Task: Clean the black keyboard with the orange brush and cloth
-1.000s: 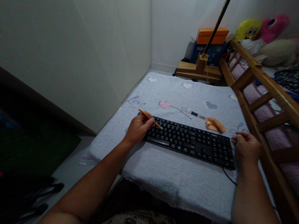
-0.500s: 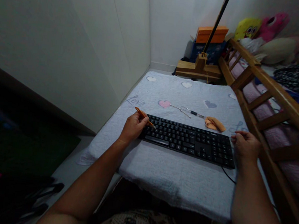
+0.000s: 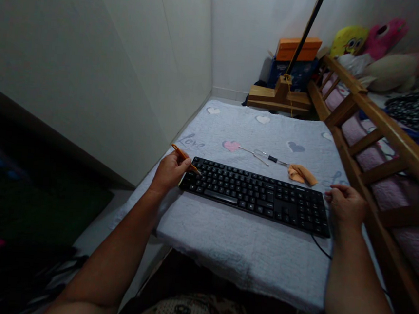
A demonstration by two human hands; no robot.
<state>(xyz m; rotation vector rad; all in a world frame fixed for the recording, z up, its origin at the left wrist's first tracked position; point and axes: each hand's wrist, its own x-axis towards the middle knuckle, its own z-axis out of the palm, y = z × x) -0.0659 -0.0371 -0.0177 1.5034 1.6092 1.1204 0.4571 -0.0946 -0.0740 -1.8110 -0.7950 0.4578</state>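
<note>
A black computer keyboard [image 3: 250,192] lies slightly slanted on a cloth-covered table. My left hand [image 3: 169,170] is at its left end, fingers closed around a thin orange stick-like tool [image 3: 179,151] with a pale tip. That tip meets the keys at the left side of the board; whether it touches them is hard to tell. Beside the keyboard's right edge rests my right hand [image 3: 347,205], its fingers curled in and nothing visible in them. Behind the keyboard are a thin wire-handled tool with a black grip [image 3: 272,158] and a folded orange-brown cloth [image 3: 301,174].
The keyboard's cable [image 3: 321,246] runs off to the right. A pale wardrobe panel [image 3: 129,72] stands on the left. To the right is a wooden bed rail [image 3: 392,124] with plush toys [image 3: 349,41] beyond it. A wooden stand [image 3: 279,97] and an orange box [image 3: 297,48] are at the back.
My left hand has moved left with the orange tool, uncovering the keyboard's left end. The right hand stays where it was by the right edge.
</note>
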